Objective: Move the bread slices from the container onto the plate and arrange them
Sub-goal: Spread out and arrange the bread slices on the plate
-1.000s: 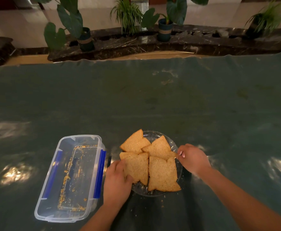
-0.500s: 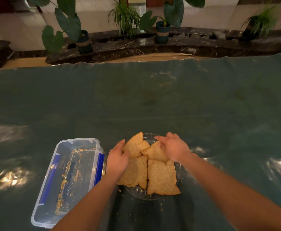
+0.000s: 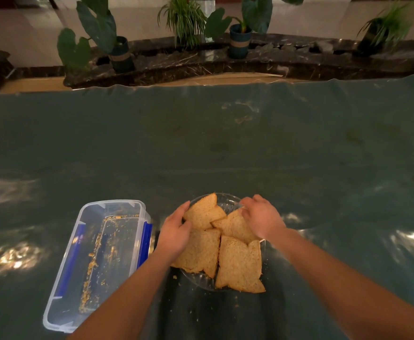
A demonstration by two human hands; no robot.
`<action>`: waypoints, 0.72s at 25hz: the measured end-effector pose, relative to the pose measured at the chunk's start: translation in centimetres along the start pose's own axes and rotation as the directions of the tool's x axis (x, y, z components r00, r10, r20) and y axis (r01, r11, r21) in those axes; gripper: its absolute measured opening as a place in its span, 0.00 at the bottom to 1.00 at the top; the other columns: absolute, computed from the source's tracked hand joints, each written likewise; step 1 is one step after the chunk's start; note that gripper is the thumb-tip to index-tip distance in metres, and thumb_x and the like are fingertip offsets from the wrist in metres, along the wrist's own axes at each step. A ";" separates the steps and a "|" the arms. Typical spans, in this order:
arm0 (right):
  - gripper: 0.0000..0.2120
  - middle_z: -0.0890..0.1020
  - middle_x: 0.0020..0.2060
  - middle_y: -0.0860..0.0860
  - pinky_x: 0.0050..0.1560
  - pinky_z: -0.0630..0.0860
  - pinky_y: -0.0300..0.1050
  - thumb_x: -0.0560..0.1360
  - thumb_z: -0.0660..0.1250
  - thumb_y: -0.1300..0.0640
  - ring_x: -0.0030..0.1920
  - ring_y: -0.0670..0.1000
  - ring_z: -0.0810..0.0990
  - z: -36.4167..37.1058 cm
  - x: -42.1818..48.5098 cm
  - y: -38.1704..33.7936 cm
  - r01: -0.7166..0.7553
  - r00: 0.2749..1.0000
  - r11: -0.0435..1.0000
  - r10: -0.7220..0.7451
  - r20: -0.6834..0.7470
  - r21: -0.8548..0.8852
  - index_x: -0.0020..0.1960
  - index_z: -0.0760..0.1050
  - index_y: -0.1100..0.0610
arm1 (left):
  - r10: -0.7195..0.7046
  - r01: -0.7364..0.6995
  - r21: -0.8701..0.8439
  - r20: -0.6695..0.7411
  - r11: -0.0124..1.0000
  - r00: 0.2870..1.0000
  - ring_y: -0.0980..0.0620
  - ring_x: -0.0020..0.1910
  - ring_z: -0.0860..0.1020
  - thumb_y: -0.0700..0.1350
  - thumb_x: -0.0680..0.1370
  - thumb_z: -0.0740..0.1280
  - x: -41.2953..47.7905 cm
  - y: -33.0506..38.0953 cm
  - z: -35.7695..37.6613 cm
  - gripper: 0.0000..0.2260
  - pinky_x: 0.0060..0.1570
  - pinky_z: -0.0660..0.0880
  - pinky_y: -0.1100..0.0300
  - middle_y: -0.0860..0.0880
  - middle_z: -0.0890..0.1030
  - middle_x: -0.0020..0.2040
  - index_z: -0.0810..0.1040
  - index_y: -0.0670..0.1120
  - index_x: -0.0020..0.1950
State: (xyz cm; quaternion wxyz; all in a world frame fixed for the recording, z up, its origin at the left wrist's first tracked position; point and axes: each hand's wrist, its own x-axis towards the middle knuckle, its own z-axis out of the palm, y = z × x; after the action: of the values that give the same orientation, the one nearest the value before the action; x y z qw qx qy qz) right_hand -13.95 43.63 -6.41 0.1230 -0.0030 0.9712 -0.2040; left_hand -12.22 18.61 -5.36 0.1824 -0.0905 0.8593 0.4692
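A wide table covered in a glossy dark green cloth fills your view. At its near left sits a clear plastic container with blue side clips, holding only crumbs. Just to its right is a round clear plate, with four bread slices lying flat on it in a two-by-two cluster, edges touching and the near ones overhanging the rim. Your left hand rests on the left side of the cluster, fingers curved loosely around the edge of the far left slice. Your right hand sits over the far right slice, fingers bent down onto it; whether it is pinching the slice cannot be told.
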 end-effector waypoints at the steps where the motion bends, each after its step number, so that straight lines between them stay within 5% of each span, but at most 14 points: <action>1: 0.14 0.77 0.53 0.56 0.53 0.75 0.50 0.79 0.59 0.53 0.55 0.59 0.77 -0.2 -0.2 0.0 -0.003 1.000 1.000 0.003 -0.010 0.014 0.63 0.73 0.55 | -0.010 0.010 -0.016 -0.018 1.000 1.000 0.51 0.67 0.68 0.45 0.79 0.59 -0.2 -0.1 0.0 0.23 0.63 0.65 0.52 0.51 0.69 0.72 0.64 0.59 0.74; 5: 0.12 0.80 0.51 0.52 0.50 0.75 0.47 0.78 0.62 0.55 0.51 0.54 0.80 -1.1 -2.4 0.7 -0.081 0.992 0.985 0.095 -0.087 0.152 0.61 0.76 0.53 | -0.091 0.078 -0.106 -0.121 0.991 0.988 0.49 0.71 0.68 0.45 0.78 0.62 -1.2 -0.9 -0.2 0.24 0.69 0.66 0.46 0.51 0.70 0.73 0.64 0.54 0.74; 8: 0.06 0.82 0.42 0.47 0.41 0.74 0.44 0.77 0.65 0.51 0.44 0.51 0.81 -1.8 -5.5 1.5 -0.172 0.971 0.941 0.211 -0.109 0.293 0.45 0.80 0.49 | -0.111 0.097 -0.093 -0.151 0.991 0.982 0.49 0.71 0.68 0.47 0.79 0.62 -2.5 -1.5 -0.2 0.24 0.68 0.68 0.46 0.50 0.70 0.72 0.64 0.51 0.75; 11: 0.19 0.82 0.33 0.46 0.35 0.73 0.41 0.72 0.64 0.36 0.36 0.47 0.80 -1.4 -8.8 1.6 -0.258 0.956 0.943 0.280 -0.082 0.211 0.34 0.77 0.50 | -0.054 0.044 -0.054 -0.191 0.998 0.980 0.53 0.64 0.72 0.46 0.78 0.63 -4.5 -2.0 -0.1 0.20 0.59 0.71 0.53 0.56 0.74 0.64 0.70 0.53 0.70; 13: 0.19 0.82 0.32 0.43 0.34 0.73 0.41 0.68 0.65 0.32 0.35 0.43 0.79 -0.5 -10.2 1.1 -0.298 0.954 0.943 0.301 0.006 0.148 0.34 0.78 0.48 | -0.009 0.000 -0.048 -0.187 0.999 0.982 0.59 0.57 0.74 0.47 0.78 0.64 -5.6 -2.1 0.2 0.14 0.54 0.74 0.56 0.58 0.76 0.60 0.74 0.57 0.63; 16: 0.11 0.81 0.32 0.45 0.39 0.79 0.47 0.70 0.68 0.42 0.36 0.46 0.80 0.7 -10.4 0.4 -0.302 0.953 0.939 0.301 0.028 0.164 0.34 0.77 0.48 | 0.005 -0.011 -0.029 -0.201 1.000 0.980 0.70 0.47 0.72 0.46 0.79 0.63 -6.3 -1.9 0.6 0.13 0.42 0.69 0.67 0.62 0.74 0.53 0.74 0.60 0.61; 18: 0.07 0.82 0.35 0.46 0.43 0.80 0.50 0.72 0.68 0.49 0.39 0.48 0.81 1.0 -9.9 0.2 -0.307 0.948 0.923 0.319 -0.018 0.231 0.36 0.77 0.48 | 0.009 -0.013 -0.020 -0.201 1.000 0.980 0.70 0.45 0.71 0.45 0.79 0.63 -6.5 -1.8 0.8 0.13 0.43 0.69 0.66 0.61 0.73 0.53 0.74 0.57 0.62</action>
State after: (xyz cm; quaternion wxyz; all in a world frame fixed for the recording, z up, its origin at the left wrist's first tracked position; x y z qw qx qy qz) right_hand -4.12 44.01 -5.05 0.1269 0.1715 0.9329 -0.2903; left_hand -5.51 18.22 -4.56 0.0913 -0.1345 0.8687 0.4680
